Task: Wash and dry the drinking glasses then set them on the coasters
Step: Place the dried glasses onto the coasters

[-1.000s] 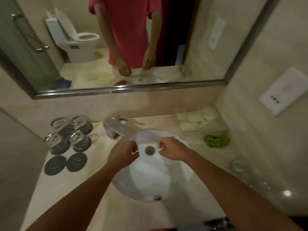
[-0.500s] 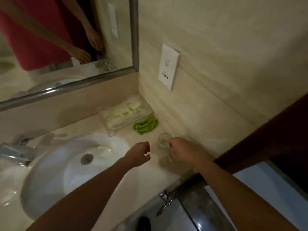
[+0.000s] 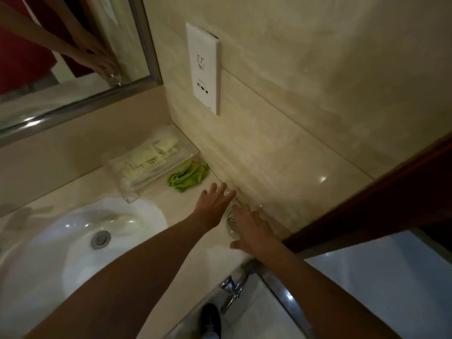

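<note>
A clear drinking glass point(image 3: 231, 225) stands on the beige counter point(image 3: 186, 216) close to the right wall, and it is blurred. My right hand point(image 3: 254, 227) reaches over it with fingers spread, touching its right side; no grip shows. My left hand point(image 3: 215, 200) is stretched out just left of it, fingers straight, its tips near the wall's base. A second glass edge point(image 3: 259, 207) seems to show beyond my right fingers. The coasters are out of view.
A green cloth point(image 3: 189, 176) lies crumpled by the wall, next to a clear tray point(image 3: 127, 189) of toiletries. The white sink basin point(image 3: 61, 253) fills the lower left. A wall socket plate point(image 3: 204, 69), the mirror point(image 3: 61, 57) and a dark door frame point(image 3: 367, 204) surround the spot.
My view has swung right, from the sink to the counter's right end. My right hand has opened over the glass, and my left hand has uncurled and reached toward the wall.
</note>
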Tool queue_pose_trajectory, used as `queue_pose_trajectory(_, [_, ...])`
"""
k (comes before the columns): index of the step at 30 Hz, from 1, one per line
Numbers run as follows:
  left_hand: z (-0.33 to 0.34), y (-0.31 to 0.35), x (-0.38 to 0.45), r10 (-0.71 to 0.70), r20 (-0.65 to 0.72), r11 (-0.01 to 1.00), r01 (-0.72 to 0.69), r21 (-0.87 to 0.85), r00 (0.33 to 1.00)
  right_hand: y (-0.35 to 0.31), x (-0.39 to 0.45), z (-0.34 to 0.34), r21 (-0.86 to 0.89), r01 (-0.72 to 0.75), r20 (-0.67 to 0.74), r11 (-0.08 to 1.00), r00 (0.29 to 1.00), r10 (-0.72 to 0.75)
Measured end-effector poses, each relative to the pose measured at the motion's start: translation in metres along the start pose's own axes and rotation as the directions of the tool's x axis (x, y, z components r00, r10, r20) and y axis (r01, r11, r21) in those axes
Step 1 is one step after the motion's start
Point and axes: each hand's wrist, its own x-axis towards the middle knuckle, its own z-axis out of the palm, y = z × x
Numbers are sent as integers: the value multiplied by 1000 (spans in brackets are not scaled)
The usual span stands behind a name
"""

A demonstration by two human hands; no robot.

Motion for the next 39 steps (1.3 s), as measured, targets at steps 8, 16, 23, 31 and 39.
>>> queue_pose_trajectory(8, [4,-34,-27,-146,153,981,162,-102,977,-15,17,3,-173,4,-22,985,1000,-8])
queue_pose_trajectory(16, [20,-117,-106,-479,297,648,561,-516,826,-78,37,-24,-223,131,-24,966,990,-140])
queue_pose_trajectory(23, [47,-203,-228,-481,655,-286,601,-746,584,-216,40,-32,-377,360,53,853,928,-368])
queue_pose_trajectory(31, [97,-239,-378,-330,679,-938,-151,-311,655,-364,13,1,-371,576,109,729,806,-581])
queue_pose_trajectory(39, [155,-272,-505,-545,536,-836,-467,-288,645,-487,-22,40,-401,695,213,597,704,-677])
